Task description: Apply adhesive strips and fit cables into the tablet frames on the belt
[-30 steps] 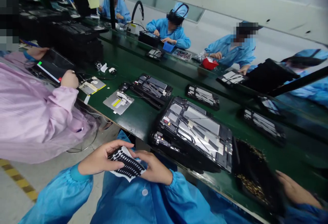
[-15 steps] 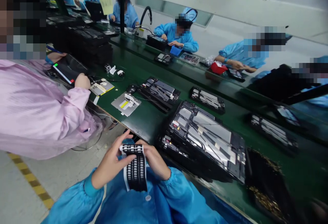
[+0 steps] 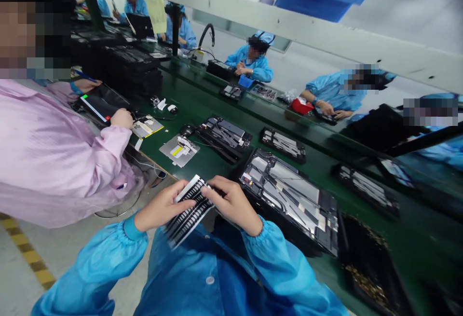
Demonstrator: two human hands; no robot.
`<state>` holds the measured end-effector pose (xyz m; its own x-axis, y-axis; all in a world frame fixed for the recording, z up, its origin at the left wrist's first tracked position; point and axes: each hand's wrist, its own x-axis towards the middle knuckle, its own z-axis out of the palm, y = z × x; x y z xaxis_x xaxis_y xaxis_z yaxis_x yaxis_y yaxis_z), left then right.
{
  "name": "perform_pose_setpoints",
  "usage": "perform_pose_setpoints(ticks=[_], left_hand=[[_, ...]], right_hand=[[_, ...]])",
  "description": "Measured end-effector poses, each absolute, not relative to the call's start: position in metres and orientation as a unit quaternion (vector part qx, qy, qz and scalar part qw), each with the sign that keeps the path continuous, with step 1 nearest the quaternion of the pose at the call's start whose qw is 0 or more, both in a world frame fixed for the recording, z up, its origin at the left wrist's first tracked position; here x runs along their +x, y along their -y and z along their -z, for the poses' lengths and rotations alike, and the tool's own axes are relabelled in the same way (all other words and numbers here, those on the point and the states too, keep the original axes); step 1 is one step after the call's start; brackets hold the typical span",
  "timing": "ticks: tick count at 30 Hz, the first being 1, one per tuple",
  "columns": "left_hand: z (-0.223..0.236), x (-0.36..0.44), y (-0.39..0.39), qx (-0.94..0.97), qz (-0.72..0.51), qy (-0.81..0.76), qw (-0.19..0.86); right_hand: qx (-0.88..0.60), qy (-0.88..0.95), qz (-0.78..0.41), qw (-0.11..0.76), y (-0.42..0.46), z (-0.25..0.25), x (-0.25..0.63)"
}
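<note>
Both my hands hold a white backing sheet [image 3: 188,210] lined with rows of small black strips, raised just over my lap at the edge of the green bench [image 3: 202,161]. My left hand [image 3: 162,206] grips the sheet's left side, thumb on top. My right hand [image 3: 233,202] pinches its upper right end, fingers curled. An opened tablet chassis [image 3: 285,195] with its internals exposed lies on the bench right beside my right hand.
A person in a pink smock [image 3: 54,147] sits close on my left, working at a tablet [image 3: 101,106]. More opened devices [image 3: 224,135] and a grey fixture plate [image 3: 180,149] lie along the bench. A black tray of small screws [image 3: 369,272] sits at right. Several blue-coated workers sit opposite.
I have raised the sheet from my lap toward the bench edge and turned it slantwise. My right hand moved to its upper end. The view tilted up slightly.
</note>
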<state>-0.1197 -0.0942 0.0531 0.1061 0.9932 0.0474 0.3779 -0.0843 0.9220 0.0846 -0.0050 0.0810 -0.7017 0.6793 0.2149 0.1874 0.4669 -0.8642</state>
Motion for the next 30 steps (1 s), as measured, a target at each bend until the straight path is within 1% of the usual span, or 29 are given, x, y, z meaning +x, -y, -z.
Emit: perform_pose_setpoints(ticks=[2,3,4,5,6,7,8,9,11,13,15,17,19,21,22,24,26,28,30], left_hand=[[-0.057,-0.124,0.1,0.637,-0.372,-0.558,0.381],[-0.06,-0.125,0.107,0.637,-0.37,-0.566,0.37],[-0.064,-0.125,0.116,0.633,-0.381,-0.579,0.344],[-0.066,-0.123,0.129,0.635,-0.407,-0.588,0.292],[-0.067,-0.119,0.143,0.64,-0.442,-0.587,0.226],[-0.065,-0.113,0.157,0.635,-0.485,-0.585,0.138],[-0.06,-0.106,0.171,0.659,-0.523,-0.538,0.05],[-0.053,-0.097,0.181,0.664,-0.537,-0.518,0.047],[-0.034,-0.078,0.188,0.614,-0.53,-0.567,0.145],[-0.016,-0.06,0.178,0.495,-0.559,-0.595,0.298],[-0.005,-0.047,0.159,0.358,-0.601,-0.566,0.437],[-0.004,-0.041,0.14,0.262,-0.614,-0.529,0.524],[-0.01,-0.043,0.128,0.216,-0.622,-0.527,0.537],[-0.02,-0.049,0.122,0.186,-0.624,-0.542,0.531],[-0.025,-0.053,0.12,0.175,-0.621,-0.547,0.534],[-0.035,-0.06,0.119,0.166,-0.6,-0.55,0.557],[-0.043,-0.064,0.118,0.177,-0.576,-0.555,0.573],[-0.049,-0.064,0.114,0.202,-0.553,-0.566,0.577],[-0.054,-0.062,0.111,0.231,-0.532,-0.572,0.58]], right_hand=[[-0.256,0.802,-0.495,0.216,0.004,-0.078,0.085],[-0.256,0.786,-0.524,0.203,0.005,-0.076,0.084],[-0.265,0.761,-0.551,0.217,0.007,-0.074,0.082],[-0.284,0.723,-0.574,0.259,0.01,-0.072,0.078],[-0.309,0.667,-0.594,0.326,0.016,-0.07,0.075],[-0.33,0.598,-0.613,0.398,0.025,-0.066,0.07],[-0.336,0.525,-0.636,0.455,0.035,-0.062,0.066],[-0.33,0.46,-0.663,0.49,0.046,-0.056,0.062],[-0.305,0.383,-0.711,0.504,0.069,-0.041,0.056],[-0.298,0.375,-0.722,0.499,0.086,-0.023,0.053],[-0.309,0.395,-0.702,0.505,0.095,-0.007,0.055],[-0.324,0.428,-0.683,0.496,0.095,0.0,0.062],[-0.331,0.482,-0.671,0.456,0.09,-0.002,0.076],[-0.341,0.57,-0.613,0.427,0.084,-0.012,0.096],[-0.345,0.627,-0.554,0.426,0.082,-0.019,0.108],[-0.331,0.741,-0.396,0.43,0.077,-0.034,0.129],[-0.282,0.824,-0.264,0.415,0.072,-0.049,0.143],[-0.233,0.867,-0.2,0.392,0.066,-0.06,0.148],[-0.215,0.885,-0.168,0.378,0.06,-0.066,0.146]])
